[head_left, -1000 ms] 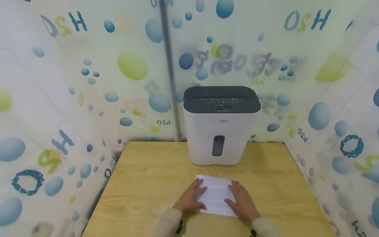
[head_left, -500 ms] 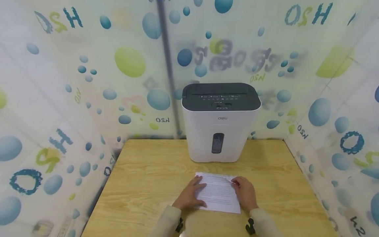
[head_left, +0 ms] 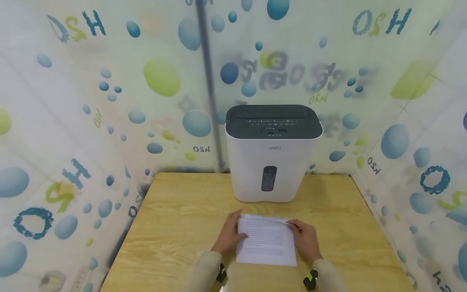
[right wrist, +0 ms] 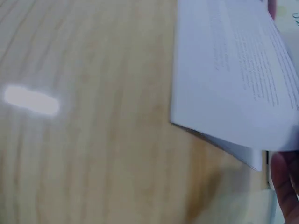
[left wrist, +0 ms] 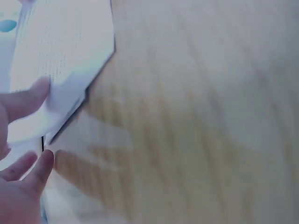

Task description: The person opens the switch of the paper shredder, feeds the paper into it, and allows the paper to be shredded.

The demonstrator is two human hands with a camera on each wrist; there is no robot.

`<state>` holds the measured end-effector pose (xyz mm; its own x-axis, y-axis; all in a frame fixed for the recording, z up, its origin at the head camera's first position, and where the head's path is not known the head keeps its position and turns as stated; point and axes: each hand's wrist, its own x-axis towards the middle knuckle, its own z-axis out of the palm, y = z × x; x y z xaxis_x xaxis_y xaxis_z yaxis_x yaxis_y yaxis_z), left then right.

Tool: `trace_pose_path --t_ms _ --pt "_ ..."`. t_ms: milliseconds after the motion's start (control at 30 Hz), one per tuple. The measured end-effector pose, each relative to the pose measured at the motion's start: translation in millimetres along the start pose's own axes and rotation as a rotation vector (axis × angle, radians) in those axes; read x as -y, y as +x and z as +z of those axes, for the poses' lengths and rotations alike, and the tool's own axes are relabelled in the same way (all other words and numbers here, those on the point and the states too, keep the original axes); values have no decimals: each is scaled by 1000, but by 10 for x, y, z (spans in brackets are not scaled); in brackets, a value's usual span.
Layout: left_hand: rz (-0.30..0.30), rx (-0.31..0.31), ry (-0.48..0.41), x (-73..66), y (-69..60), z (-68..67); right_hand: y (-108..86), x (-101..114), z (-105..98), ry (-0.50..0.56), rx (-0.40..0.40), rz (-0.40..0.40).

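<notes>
Printed paper sheets (head_left: 265,241) lie at the front middle of the table, partly lifted at the sides. My left hand (head_left: 229,233) holds their left edge, thumb on top and fingers beyond the edge; the left wrist view shows the thumb pressing on the paper (left wrist: 60,56). My right hand (head_left: 305,240) grips the upper right corner between thumb and fingers. In the right wrist view the paper (right wrist: 224,84) bows up, with another layer below it and fingers (right wrist: 283,179) at its edge.
A white shredder (head_left: 271,162) with a dark top stands at the back of the wooden table (head_left: 182,215), behind the paper. Patterned curtains (head_left: 164,121) surround the table at the back and sides.
My right hand went from lying flat on the paper to gripping its upper right corner. My left hand moved slightly outward to the left edge, and more than one layer of paper now shows.
</notes>
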<state>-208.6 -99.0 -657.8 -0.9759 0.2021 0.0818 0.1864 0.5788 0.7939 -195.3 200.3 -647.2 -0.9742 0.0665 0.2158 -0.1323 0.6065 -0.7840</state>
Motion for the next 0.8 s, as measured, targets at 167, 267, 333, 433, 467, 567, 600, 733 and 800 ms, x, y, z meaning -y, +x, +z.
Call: trace_pose_path --t_ms 167,267,333,433,467,567,600,733,800 --pt "-47 -59 -49 -53 22 -57 19 55 -73 16 47 47" --pt "-33 -84 -73 -72 58 -94 42 86 -104 11 53 51" --pt "-32 -102 -83 -85 81 -121 58 108 -124 8 58 44" --pt "-23 -125 -86 -106 108 -158 86 143 -150 -12 67 13" --pt "-17 -125 -84 -118 113 -174 96 157 -159 -20 67 -1" --pt "14 -116 -70 -164 129 -227 129 188 -190 -42 41 -49" --pt "23 -109 -66 -186 135 -248 141 195 -202 -47 28 -70" --pt "30 -79 -74 -290 166 -349 183 212 -255 -40 -19 -153" --pt "40 -74 -66 -332 183 -406 203 225 -270 -37 -29 -174"
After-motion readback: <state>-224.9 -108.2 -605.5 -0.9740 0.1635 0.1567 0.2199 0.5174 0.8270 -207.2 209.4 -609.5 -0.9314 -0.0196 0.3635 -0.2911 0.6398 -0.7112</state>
